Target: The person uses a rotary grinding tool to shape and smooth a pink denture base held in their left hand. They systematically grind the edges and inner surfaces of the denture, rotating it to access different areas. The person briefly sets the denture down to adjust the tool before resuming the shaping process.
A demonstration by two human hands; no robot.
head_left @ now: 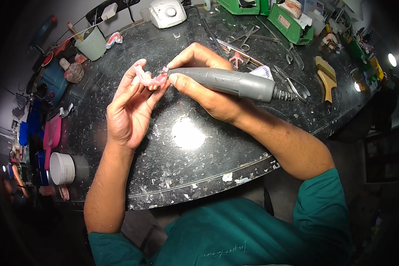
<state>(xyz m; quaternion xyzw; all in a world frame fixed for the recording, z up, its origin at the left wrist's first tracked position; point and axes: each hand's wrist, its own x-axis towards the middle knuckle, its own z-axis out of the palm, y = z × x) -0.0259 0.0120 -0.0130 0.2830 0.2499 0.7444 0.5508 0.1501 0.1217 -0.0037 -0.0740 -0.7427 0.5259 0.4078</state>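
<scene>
Right hand (pixel 204 84) grips the grey handpiece (pixel 228 82) lying crosswise, tip pointing left at the pink denture (pixel 148 80) pinched in left hand (pixel 131 106) fingers.

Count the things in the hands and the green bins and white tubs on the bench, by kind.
Pink denture piece, in the left hand: 1
Grey rotary handpiece, in the right hand: 1
Green bins at the far edge: 2
White tub: 1
Total: 5

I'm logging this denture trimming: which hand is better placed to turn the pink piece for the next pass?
Left, probably. The left hand already pinches the pink denture in its fingertips, free to rotate it. The right hand is wrapped around the grey handpiece, whose tip meets the denture.
</scene>
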